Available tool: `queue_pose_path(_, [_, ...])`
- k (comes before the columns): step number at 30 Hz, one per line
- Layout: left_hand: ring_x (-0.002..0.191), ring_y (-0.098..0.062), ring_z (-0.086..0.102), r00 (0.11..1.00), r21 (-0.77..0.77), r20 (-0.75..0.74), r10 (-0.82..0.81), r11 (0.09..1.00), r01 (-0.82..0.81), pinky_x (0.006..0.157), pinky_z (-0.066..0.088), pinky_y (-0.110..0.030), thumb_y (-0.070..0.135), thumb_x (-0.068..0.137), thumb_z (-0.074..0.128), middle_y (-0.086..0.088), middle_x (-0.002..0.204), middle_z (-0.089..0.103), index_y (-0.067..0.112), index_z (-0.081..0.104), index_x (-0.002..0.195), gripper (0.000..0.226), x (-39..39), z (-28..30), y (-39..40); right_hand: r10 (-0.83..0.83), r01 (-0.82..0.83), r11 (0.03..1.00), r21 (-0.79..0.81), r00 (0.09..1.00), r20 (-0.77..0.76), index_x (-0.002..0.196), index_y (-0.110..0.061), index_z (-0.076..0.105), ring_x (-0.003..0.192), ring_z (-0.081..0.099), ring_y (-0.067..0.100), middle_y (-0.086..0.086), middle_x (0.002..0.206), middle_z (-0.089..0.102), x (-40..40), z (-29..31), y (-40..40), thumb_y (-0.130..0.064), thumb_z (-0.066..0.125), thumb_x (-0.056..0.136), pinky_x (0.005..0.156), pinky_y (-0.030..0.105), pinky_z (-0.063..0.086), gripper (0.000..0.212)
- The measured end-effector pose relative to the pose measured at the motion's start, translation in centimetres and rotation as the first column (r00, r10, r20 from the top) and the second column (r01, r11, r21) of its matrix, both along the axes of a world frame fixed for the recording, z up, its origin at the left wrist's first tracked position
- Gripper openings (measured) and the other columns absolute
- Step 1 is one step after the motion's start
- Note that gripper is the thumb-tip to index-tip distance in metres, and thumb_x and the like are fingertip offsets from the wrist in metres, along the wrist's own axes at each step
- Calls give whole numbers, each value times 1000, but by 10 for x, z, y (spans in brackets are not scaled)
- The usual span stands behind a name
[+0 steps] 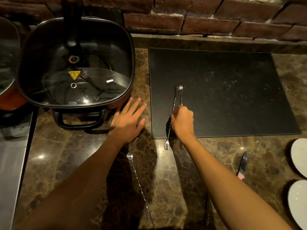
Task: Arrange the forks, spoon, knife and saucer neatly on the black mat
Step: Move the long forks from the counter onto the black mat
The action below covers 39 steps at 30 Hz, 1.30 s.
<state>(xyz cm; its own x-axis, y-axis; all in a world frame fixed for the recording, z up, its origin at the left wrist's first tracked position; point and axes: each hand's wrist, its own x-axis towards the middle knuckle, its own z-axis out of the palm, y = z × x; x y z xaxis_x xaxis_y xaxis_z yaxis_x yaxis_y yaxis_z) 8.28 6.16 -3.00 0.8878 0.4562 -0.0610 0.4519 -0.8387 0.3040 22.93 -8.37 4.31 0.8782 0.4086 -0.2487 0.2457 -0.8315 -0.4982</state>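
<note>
A black mat [224, 90] lies on the marble counter. My right hand [182, 121] is closed around two long twisted-handle forks [174, 103] over the mat's left part; their handle ends reach toward the mat's middle, and one tine end [166, 145] pokes past the front edge. My left hand [128, 120] rests flat with fingers spread on the counter, left of the mat. A long spoon [139, 181] lies on the counter between my arms. A knife [242, 165] with a pink handle lies to the front right. A white saucer [299, 156] sits at the right edge.
A large black electric pot with a glass lid [76, 63] stands left of the mat, close to my left hand. A second white plate [298, 201] sits at the lower right. A brick wall [216, 19] backs the counter. A steel surface [11, 163] borders the left.
</note>
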Motion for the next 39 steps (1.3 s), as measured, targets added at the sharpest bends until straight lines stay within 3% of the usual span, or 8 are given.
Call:
queue_pose_path(11, [156,-16,2,999,-53,-29,24,998,-25,109,33,-61,53,98,29,8,170,12,36,25,156,61,3,2,-2,59,-59,992,111,998,12,92,-9,61,82,65,30,12,88,66,-21,5,-20,-14,60,90,73,41,54,6])
queue_pose_path(16, [156,-16,3,999,-69,-35,42,997,-44,111,29,-61,52,97,33,9,169,14,36,28,155,61,-1,2,-3,325,-306,944,121,927,-188,81,-14,60,75,62,25,6,79,66,-120,11,-63,-13,65,85,64,36,49,7])
queue_pose_path(18, [156,-16,5,999,-68,-28,42,997,-43,112,28,-61,53,96,32,8,169,16,36,29,155,61,-1,2,-3,388,-389,919,60,871,-301,91,-15,61,85,63,26,8,90,64,-158,14,-87,-19,62,88,66,33,48,5])
queue_pose_path(21, [156,-17,6,999,-59,-18,43,997,-44,112,29,-60,52,97,34,8,169,18,36,30,155,61,-2,3,-4,423,-512,854,-93,787,-449,127,-25,45,111,52,29,7,119,51,-202,20,-118,-23,46,96,80,33,43,31])
queue_pose_path(24, [156,-17,7,999,-58,-14,43,997,-44,112,29,-61,52,97,34,8,169,18,36,30,155,60,-2,2,-4,466,-593,774,-222,770,-435,140,-20,31,114,52,32,8,131,42,-215,26,-127,-9,42,97,92,41,46,46])
queue_pose_path(32, [155,-16,7,999,-62,-16,40,997,-41,112,29,-61,53,96,33,8,169,17,37,29,154,60,-1,0,-2,374,-475,871,-124,806,-459,103,-15,52,94,52,24,3,101,55,-210,23,-130,-11,34,93,77,37,43,20])
queue_pose_path(36, [155,-14,5,999,-75,-21,41,996,-42,113,28,-61,53,97,32,10,169,15,38,27,155,60,0,0,-2,333,-425,899,-103,819,-467,102,-9,55,86,54,20,7,94,55,-209,16,-128,-1,43,87,62,29,33,21])
queue_pose_path(39, [155,-12,3,999,-71,-29,46,996,-48,112,28,-60,55,96,31,11,169,13,39,25,155,61,0,-2,-2,345,-398,915,-64,856,-386,91,-21,52,83,57,18,0,90,55,-195,13,-128,-6,49,84,58,26,34,17])
